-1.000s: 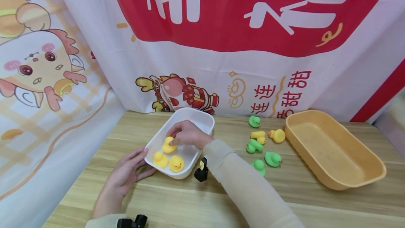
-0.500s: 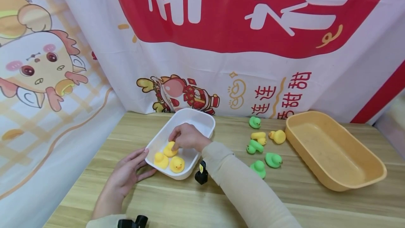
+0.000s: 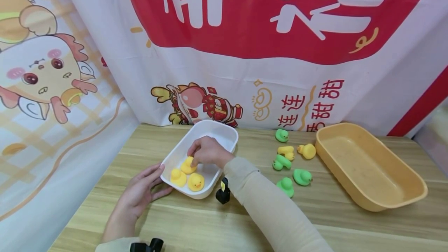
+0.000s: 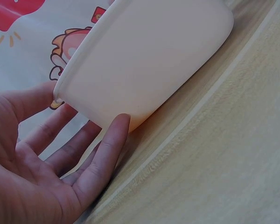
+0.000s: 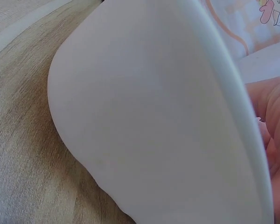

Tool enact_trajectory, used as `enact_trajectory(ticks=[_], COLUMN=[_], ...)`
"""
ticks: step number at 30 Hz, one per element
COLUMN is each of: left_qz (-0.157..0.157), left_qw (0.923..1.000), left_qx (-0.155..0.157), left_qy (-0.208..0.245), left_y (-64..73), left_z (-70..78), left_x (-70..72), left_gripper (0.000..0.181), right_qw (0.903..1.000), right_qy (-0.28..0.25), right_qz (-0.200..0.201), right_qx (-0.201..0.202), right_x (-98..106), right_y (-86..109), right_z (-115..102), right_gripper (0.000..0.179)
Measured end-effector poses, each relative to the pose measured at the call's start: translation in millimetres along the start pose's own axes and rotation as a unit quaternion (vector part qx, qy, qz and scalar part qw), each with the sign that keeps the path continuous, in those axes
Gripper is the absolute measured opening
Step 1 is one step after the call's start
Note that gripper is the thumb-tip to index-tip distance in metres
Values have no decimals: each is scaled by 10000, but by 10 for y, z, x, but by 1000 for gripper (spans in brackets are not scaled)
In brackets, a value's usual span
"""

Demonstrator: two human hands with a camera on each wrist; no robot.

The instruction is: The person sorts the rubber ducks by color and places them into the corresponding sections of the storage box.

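Observation:
Inside the white tub point(image 3: 213, 128), my right hand point(image 3: 209, 151) pinches a yellow rubber duck point(image 3: 189, 165) between thumb and fingers. Right beside it in the tub are two more yellow ducks, one on the left point(image 3: 178, 177) and one nearer me point(image 3: 196, 182). My left hand point(image 3: 141, 188) rests against the tub's near left corner, fingers spread, a fingertip at the rim. In the left wrist view, the thumb point(image 4: 112, 154) lies along the outer wall low down. The tub wall point(image 5: 144, 107) covers most of the right wrist view and hides the duck there.
Right of the tub, green ducks point(image 3: 302, 177) and yellow ducks point(image 3: 307, 151) lie loose on the wooden table point(image 3: 245, 221). A larger orange tub point(image 3: 367, 166) stands at the far right. A printed cloth point(image 3: 245, 77) hangs behind the table.
My right hand has lowered the yellow duck slightly toward the other two ducks in the tub. Over the last half second almost nothing has moved, and the left hand stays at the corner.

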State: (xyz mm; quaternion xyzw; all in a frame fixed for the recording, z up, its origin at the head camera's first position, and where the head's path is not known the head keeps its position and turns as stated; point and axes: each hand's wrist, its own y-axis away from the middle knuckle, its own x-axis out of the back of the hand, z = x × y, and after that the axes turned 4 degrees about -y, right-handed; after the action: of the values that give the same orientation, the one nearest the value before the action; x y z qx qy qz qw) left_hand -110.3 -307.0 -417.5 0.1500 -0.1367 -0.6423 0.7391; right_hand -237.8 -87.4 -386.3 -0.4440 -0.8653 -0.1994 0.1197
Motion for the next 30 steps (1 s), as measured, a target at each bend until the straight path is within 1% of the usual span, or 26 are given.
enact_trajectory(ticks=[4, 7, 11, 14, 17, 19, 21, 26, 30], left_qz=[-17, -39, -50, -31, -6, 2, 4, -8, -3], left_qw=[10000, 10000, 10000, 10000, 10000, 10000, 10000, 10000, 10000], left_qx=[-12, -22, -31, 1, 38, 38, 28, 33, 63], left_qy=[-32, -35, -14, 2, 54, 53, 37, -56, -34], left_y=[-5, -12, -16, -7, 2, 4, 3, 5, 5], left_z=[17, 28, 25, 12, -1, -4, -3, 2, -4], left_x=[-10, -14, -14, -12, -16, -21, -25, -22, -12], left_gripper=[63, 63, 64, 63, 59, 59, 61, 68, 61], right_qw=[10000, 9997, 9968, 9894, 9784, 9733, 9705, 9714, 9730], right_qy=[53, 59, -181, -478, -699, -755, -748, -636, -713], right_qz=[24, 131, 577, 1098, 1568, 1738, 1821, 1834, 1854], right_qx=[78, 194, 524, 818, 1150, 1297, 1394, 1369, 1176], right_x=[15, 20, 11, 8, 47, 98, 167, 360, 520], right_y=[13, 20, 35, 68, 134, 201, 275, 461, 602], right_z=[-9, -16, -30, -55, -89, -110, -121, -80, -10], right_gripper=[26, 28, 18, 12, 11, 10, 10, 10, 11])
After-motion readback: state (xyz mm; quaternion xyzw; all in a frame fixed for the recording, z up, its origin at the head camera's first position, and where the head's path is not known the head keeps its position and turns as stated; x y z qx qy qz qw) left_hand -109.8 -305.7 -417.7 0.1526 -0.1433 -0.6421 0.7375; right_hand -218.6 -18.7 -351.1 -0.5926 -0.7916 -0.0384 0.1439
